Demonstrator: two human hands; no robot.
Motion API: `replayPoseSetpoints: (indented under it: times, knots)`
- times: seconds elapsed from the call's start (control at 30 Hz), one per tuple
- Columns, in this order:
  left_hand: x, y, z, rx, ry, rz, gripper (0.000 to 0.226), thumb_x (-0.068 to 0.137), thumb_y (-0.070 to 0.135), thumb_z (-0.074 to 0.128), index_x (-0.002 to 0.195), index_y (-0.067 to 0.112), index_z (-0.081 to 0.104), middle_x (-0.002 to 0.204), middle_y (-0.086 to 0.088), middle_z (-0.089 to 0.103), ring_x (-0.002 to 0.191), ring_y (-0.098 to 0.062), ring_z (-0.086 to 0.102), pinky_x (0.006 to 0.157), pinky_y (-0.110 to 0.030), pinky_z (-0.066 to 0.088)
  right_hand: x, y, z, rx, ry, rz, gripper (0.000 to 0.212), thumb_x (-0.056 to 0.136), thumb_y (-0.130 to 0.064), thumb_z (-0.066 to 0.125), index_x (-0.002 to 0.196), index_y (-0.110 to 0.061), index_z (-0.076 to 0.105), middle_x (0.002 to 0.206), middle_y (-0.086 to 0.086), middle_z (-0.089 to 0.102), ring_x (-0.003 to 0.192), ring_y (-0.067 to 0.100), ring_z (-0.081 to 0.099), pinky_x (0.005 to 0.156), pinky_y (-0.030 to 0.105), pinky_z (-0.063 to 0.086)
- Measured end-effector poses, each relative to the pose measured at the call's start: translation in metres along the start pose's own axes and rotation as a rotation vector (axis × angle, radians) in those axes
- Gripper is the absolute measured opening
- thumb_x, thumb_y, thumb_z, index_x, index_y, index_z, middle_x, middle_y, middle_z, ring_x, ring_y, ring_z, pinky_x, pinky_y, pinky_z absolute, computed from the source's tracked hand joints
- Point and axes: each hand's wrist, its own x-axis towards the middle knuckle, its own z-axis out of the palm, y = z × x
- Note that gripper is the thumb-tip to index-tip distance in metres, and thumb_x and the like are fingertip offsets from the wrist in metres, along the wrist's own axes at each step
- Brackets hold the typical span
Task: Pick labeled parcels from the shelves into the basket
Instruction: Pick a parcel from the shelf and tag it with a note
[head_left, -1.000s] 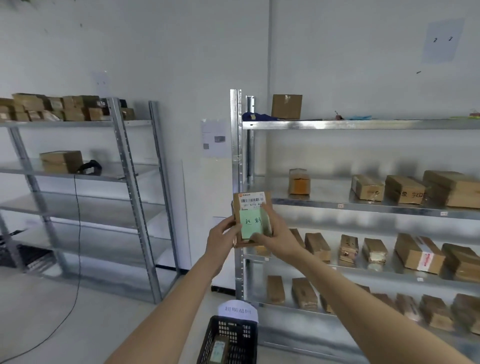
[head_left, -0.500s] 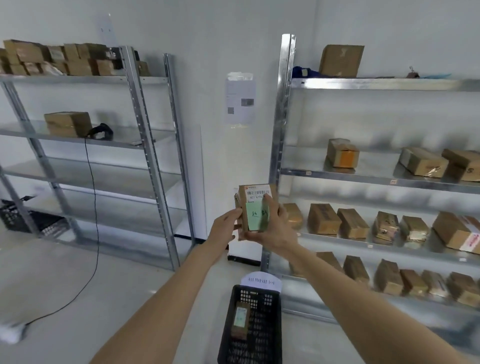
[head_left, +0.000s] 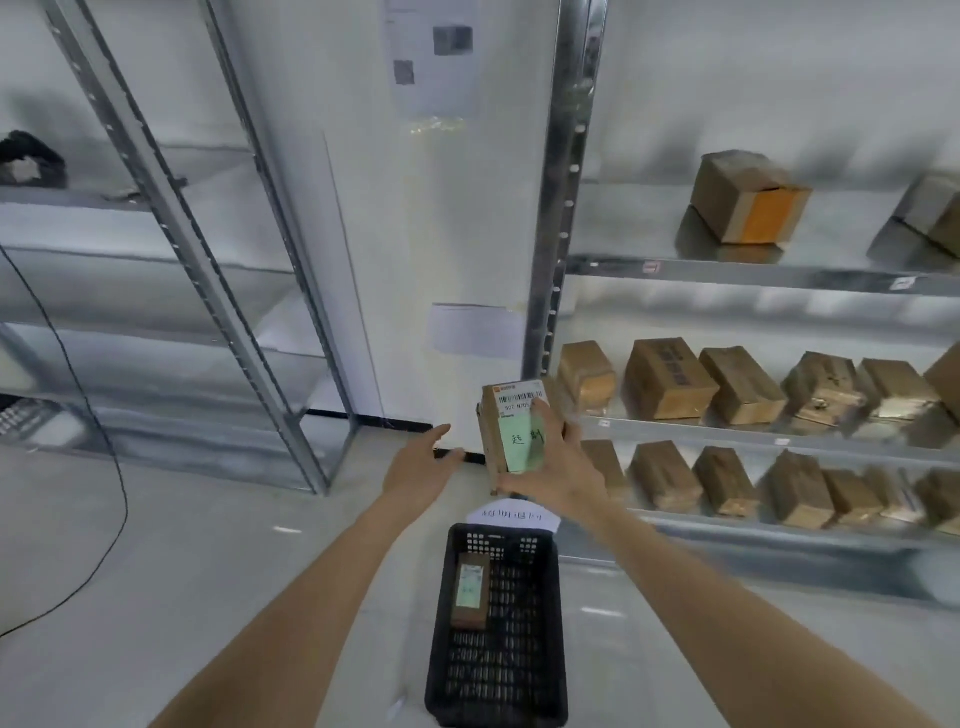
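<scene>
My right hand (head_left: 558, 470) grips a small brown parcel (head_left: 506, 415) with a white barcode label and a green handwritten sticker, held upright above the floor. My left hand (head_left: 418, 465) hovers just left of it, fingers extended, not touching. Below stands a black plastic basket (head_left: 545, 670) on the floor; one labeled brown parcel (head_left: 471, 590) lies inside at its left side.
A metal shelf unit (head_left: 727, 267) on the right carries several brown parcels on three levels. An empty-looking metal rack (head_left: 171, 223) stands to the left, with a black cable (head_left: 98, 426) trailing across the floor. White papers are stuck on the wall between them.
My left hand has let go of the parcel and moved left of it; my right hand alone holds it. The view has tilted down, bringing the basket closer.
</scene>
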Motion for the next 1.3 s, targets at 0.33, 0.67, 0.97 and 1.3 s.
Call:
replayPoseSetpoints:
  times: [0.33, 0.67, 0.97, 1.3]
  knots:
    - [0.141, -0.172, 0.103, 0.371, -0.178, -0.110, 0.055, 0.100, 0.044, 0.049, 0.151, 0.032, 0.033, 0.155, 0.007, 0.036, 0.140, -0.015, 0.037, 0.110, -0.033, 0.032, 0.125, 0.147, 0.146, -0.040, -0.164, 0.266, 0.126, 0.064, -0.052, 0.087, 0.155, -0.043, 0.000, 0.153, 0.003, 0.022, 0.138, 0.030, 0.036, 0.106, 0.054, 0.046]
    - [0.223, -0.391, 0.222, 0.404, -0.376, -0.190, 0.052, 0.100, 0.041, 0.050, 0.148, 0.028, 0.038, 0.148, 0.006, 0.046, 0.131, -0.016, 0.047, 0.103, -0.034, 0.041, 0.172, 0.312, 0.356, -0.009, -0.273, 0.544, 0.127, 0.063, -0.059, 0.086, 0.153, -0.049, -0.003, 0.147, 0.001, 0.022, 0.134, 0.032, 0.042, 0.101, 0.055, 0.049]
    - [0.267, -0.550, 0.336, 0.411, -0.476, -0.184, 0.051, 0.098, 0.043, 0.051, 0.146, 0.033, 0.039, 0.147, 0.011, 0.047, 0.130, -0.012, 0.048, 0.105, -0.037, 0.045, 0.240, 0.448, 0.519, -0.002, -0.332, 0.616, 0.126, 0.062, -0.054, 0.090, 0.154, -0.047, 0.004, 0.143, 0.004, 0.024, 0.125, 0.032, 0.048, 0.096, 0.052, 0.053]
    - [0.360, -0.643, 0.417, 0.455, -0.442, -0.093, 0.054, 0.100, 0.035, 0.051, 0.150, 0.025, 0.036, 0.152, 0.002, 0.042, 0.138, -0.019, 0.041, 0.110, -0.040, 0.040, 0.335, 0.563, 0.630, 0.019, -0.272, 0.603, 0.128, 0.061, -0.053, 0.090, 0.152, -0.051, 0.001, 0.153, 0.006, 0.017, 0.138, 0.037, 0.037, 0.104, 0.057, 0.047]
